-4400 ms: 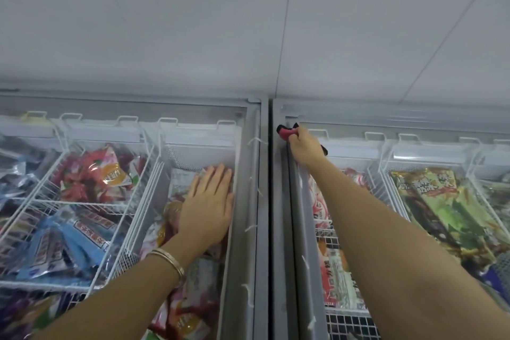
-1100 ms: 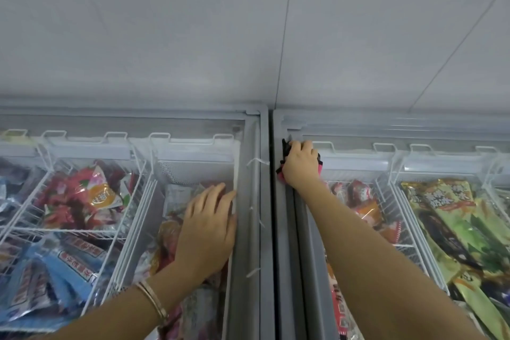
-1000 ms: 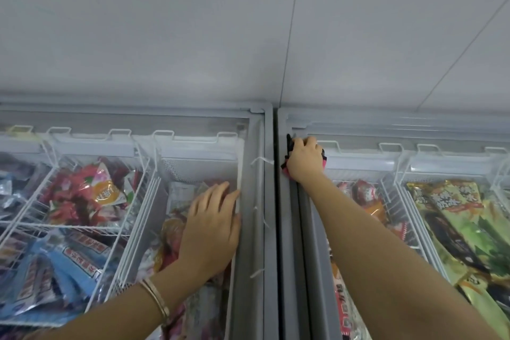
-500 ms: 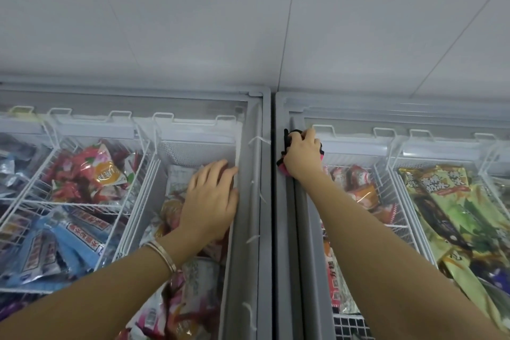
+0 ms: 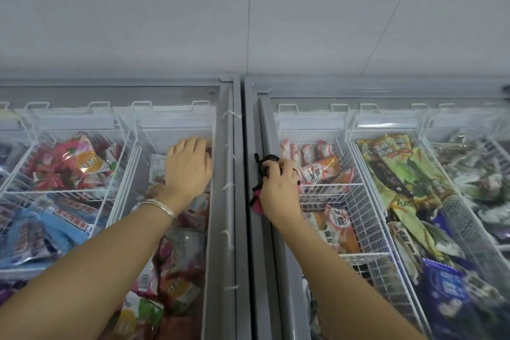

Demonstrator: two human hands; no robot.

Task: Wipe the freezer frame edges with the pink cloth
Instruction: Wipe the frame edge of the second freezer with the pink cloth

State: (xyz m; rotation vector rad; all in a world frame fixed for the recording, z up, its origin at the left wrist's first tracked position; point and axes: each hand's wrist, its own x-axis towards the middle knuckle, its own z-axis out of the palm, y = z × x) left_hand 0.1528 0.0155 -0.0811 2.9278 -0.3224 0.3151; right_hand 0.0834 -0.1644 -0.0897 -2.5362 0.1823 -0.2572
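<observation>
wall [image 5: 165, 8]: pale grey panels ahead of me | seams [image 5: 249, 14]: thin, dark, running up | light: soft, even

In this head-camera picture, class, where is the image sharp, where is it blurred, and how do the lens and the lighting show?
Head view: the right hand gripping the pink cloth and the left hand look fairly sharp; packets at the far right are smeared. The wide lens bends the freezer frame lines outward lower down. Lighting is soft and even, with no harsh shadows and faint sheen on wrappers.

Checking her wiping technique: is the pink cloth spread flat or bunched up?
Bunched up. The pink cloth is wadded under the right hand, only crumpled edges poking out against the freezer frame.
</observation>
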